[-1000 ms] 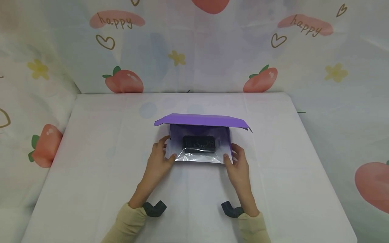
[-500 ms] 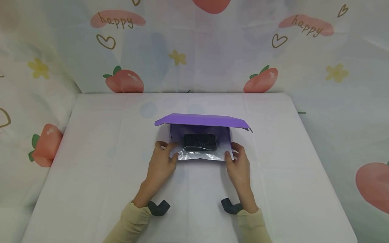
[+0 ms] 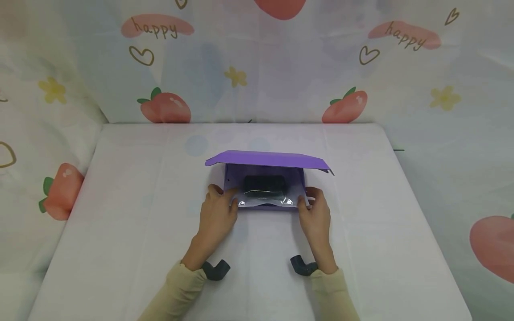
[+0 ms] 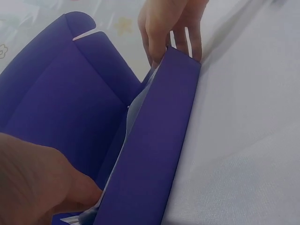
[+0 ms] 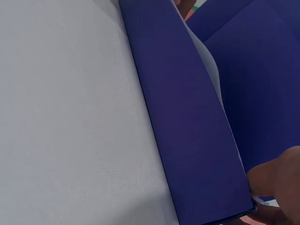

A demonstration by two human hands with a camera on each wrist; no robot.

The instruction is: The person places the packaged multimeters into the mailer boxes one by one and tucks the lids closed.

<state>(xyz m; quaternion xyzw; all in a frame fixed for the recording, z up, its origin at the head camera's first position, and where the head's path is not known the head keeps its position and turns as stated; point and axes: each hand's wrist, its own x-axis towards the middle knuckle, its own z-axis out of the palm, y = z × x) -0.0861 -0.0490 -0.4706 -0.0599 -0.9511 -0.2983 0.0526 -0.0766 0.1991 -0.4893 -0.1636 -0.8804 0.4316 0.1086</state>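
Pastel cloth [image 3: 281, 67] all along the back and sides, printed with red fruits, yellow flowers, gold heart outlines and, twice, the word "happy". White tabletop [image 3: 160, 249] in front, bearing near its middle a purple box [image 4: 150, 136] with its lid [image 3: 266, 158] raised at the far side, ends spread wide. Inside the box, a clear, shiny bag [image 3: 265, 200] lying behind the front wall [image 5: 187, 112], near edge running along the top of that wall and bulging slightly in both wrist views. Showing dark through the bag, a black rectangular object [image 3: 263, 183], long side parallel to the front wall, surface detail too dim to tell.

Grips the box at the front right corner with the right hand [image 3: 315, 218], thumb on the inner side, other fingers outside, clamped on that corner. Reaches over the left end of the bag with the left hand [image 3: 217, 216], index finger extended inward, thumb just nearer; cannot tell a pinch from a mere touch. Wears pale yellow sleeves [image 3: 176, 290] on both arms and, at each wrist, a dark angled piece [image 3: 217, 270], the two well apart
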